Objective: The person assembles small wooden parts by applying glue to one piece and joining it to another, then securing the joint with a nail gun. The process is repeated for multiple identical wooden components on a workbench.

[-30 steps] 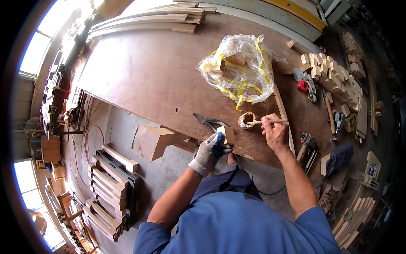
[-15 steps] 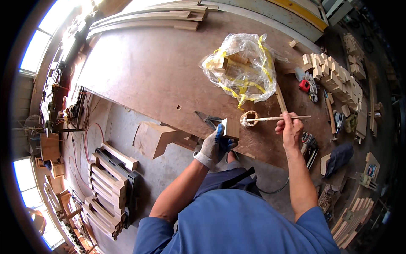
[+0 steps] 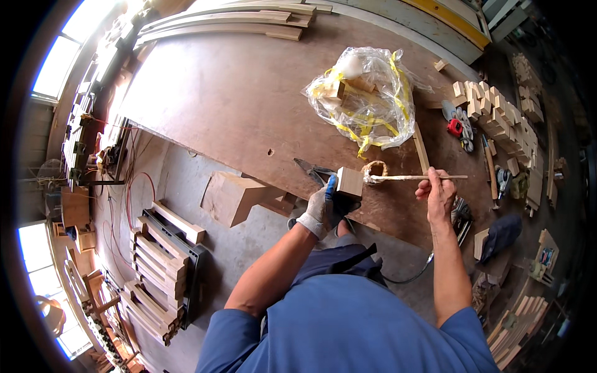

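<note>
In the head view, the step in hand looks like working a stick (image 3: 413, 178) at a crusted round pot (image 3: 375, 169). The right hand (image 3: 437, 194) pinches the stick, whose pale end meets the pot's near rim, left of that hand. The gloved left hand (image 3: 318, 211) grips a wooden block (image 3: 350, 182) above the counter (image 3: 249, 99), just short of the pot. The next move seems to call for a steady block and a controlled stick tip.

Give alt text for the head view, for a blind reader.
Gloved left grip holds a wooden block; bare right grip holds a thin stick, its end at a small crusted container. A clear plastic bag with yellow strips sits farther back on the brown workbench.
</note>
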Tool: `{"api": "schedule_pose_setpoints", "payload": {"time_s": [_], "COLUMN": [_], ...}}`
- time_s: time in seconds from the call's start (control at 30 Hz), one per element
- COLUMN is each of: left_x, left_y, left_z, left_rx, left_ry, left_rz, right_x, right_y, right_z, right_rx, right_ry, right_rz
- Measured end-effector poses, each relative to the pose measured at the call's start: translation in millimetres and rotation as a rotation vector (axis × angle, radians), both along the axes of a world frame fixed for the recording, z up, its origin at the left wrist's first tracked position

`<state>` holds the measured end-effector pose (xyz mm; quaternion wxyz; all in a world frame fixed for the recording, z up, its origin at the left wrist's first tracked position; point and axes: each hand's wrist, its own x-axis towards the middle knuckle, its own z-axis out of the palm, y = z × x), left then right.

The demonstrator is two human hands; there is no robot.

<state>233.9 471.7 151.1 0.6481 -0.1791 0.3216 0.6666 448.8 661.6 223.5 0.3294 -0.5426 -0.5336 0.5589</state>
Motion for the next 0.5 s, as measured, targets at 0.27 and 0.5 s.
{"api": "schedule_pose_setpoints", "payload": {"time_s": [0.27,0.5], "left_x": [-2,-1], "left_y": [-5,-4], "left_z": [-18,-5], "left_rx": [0.189,0.166], "left_ry": [-0.087,-0.079], "left_rz": [-0.049,-0.058], "right_x": [-4,-21], "right_y": [-18,-39], "right_z": [43,42], "right_rx": [-0.101,-0.037], "right_ry": [0.317,0.227], "right_rz": [0.058,0.185]}}
